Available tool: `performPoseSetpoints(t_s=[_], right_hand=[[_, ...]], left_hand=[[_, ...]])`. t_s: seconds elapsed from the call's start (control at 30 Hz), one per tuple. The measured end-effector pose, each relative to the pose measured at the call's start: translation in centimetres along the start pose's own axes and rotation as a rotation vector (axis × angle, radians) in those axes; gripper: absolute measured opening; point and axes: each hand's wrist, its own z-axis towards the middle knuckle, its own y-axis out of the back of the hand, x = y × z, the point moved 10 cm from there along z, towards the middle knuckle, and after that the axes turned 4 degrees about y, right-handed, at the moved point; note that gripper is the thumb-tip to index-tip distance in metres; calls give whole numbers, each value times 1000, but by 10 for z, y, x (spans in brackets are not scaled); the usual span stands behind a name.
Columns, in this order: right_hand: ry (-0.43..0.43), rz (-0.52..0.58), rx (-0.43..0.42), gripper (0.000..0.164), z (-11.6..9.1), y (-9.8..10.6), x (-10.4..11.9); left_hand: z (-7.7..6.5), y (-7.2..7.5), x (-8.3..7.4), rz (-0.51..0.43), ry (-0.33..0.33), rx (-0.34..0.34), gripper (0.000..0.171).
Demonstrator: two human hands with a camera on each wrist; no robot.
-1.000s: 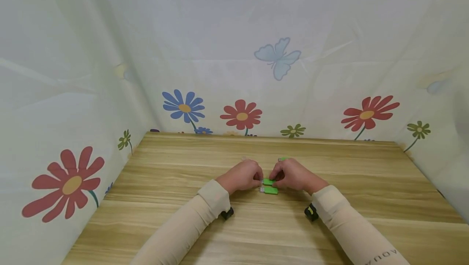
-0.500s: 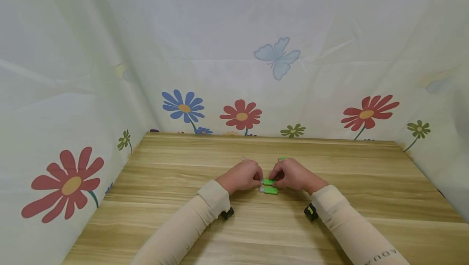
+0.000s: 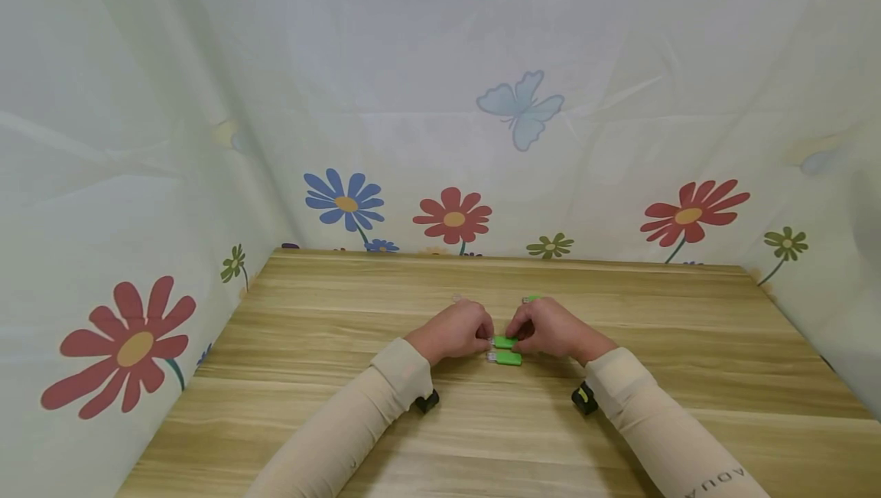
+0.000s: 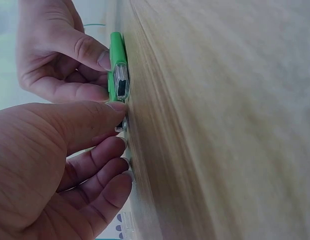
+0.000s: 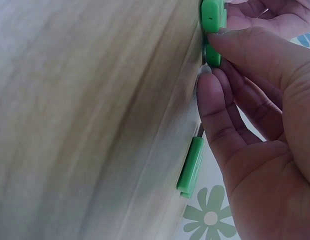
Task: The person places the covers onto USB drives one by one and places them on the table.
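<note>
Two green USB flash drives lie side by side on the wooden table, their clear-covered ends pointing left. My right hand [image 3: 551,328] pinches the green body of the farther flash drive [image 3: 505,342] between thumb and fingers. At the other end of that drive, my left hand [image 3: 456,330] holds its clear tip, partly hidden by the fingertips. Just in front lies the nearer flash drive [image 3: 509,359], with a clear cap over its connector [image 4: 122,82]; the left thumb is close to it, and I cannot tell whether they touch.
A third green flash drive [image 5: 191,162] lies behind my right hand, its metal connector bare. A small clear piece [image 3: 457,297], perhaps a cap, sits behind my left hand. The wooden table [image 3: 330,307] meets a flower-printed curtain [image 3: 385,131] at the back and sides.
</note>
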Motion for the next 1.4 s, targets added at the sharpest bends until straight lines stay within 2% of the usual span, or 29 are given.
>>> performPoseSetpoints(t_s=[0.43, 0.73, 1.0, 1.23, 1.4], right_hand=[[-9, 21, 5, 13, 1, -1, -2], [-42, 30, 2, 12, -1, 3, -6], [-89, -1, -26, 13, -2, 16, -12], [-84, -32, -83, 15, -3, 31, -17], [-109, -46, -103, 19, -6, 36, -23]], left_hand=[[-2, 2, 1, -13, 39, 17, 6], [-3, 5, 7, 6, 22, -4, 8], [-9, 16, 21, -46, 101, -32, 23], [-8, 23, 36, -18, 63, -104, 25], [-6, 24, 51, 29, 51, -124, 30]])
